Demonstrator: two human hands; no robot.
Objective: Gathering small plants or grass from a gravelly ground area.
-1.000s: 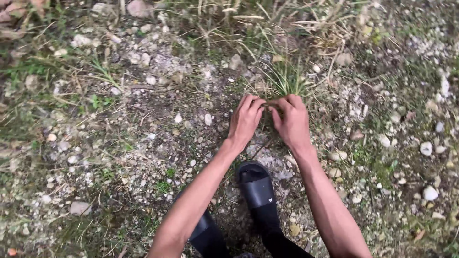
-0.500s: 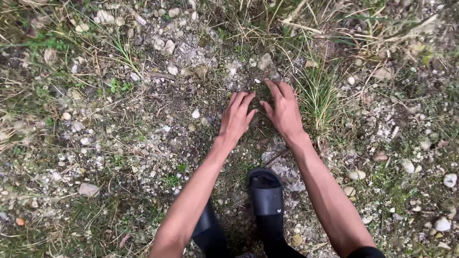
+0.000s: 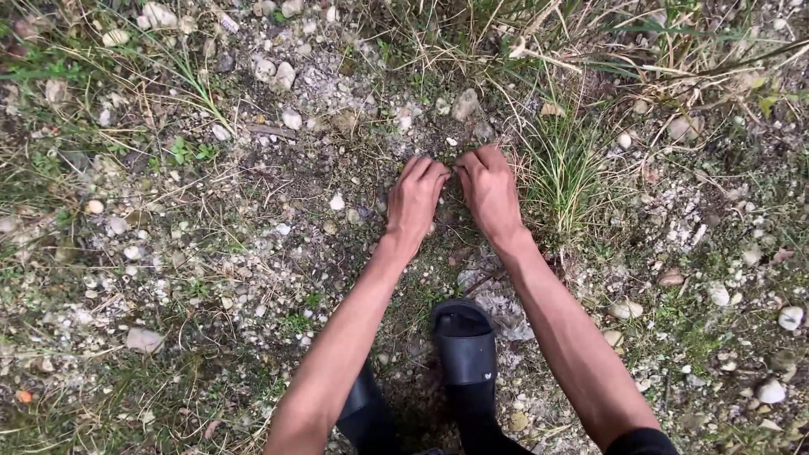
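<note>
My left hand and my right hand rest side by side on bare, stony soil, knuckles up and fingers curled down into the ground. The fingertips almost meet and are hidden, so I cannot tell whether they grip anything. A green grass tuft stands just right of my right hand, close to it but apart. My foot in a black sandal is planted below the hands, between my forearms.
The ground is gravelly dirt with scattered pale pebbles, such as one stone at the lower left. Dry straw and taller grass line the top edge. Small green weeds grow at the left.
Both hands left the grass tuft they were pinching, spread flat over the soil to its left, and have now curled their fingers down onto the ground.
</note>
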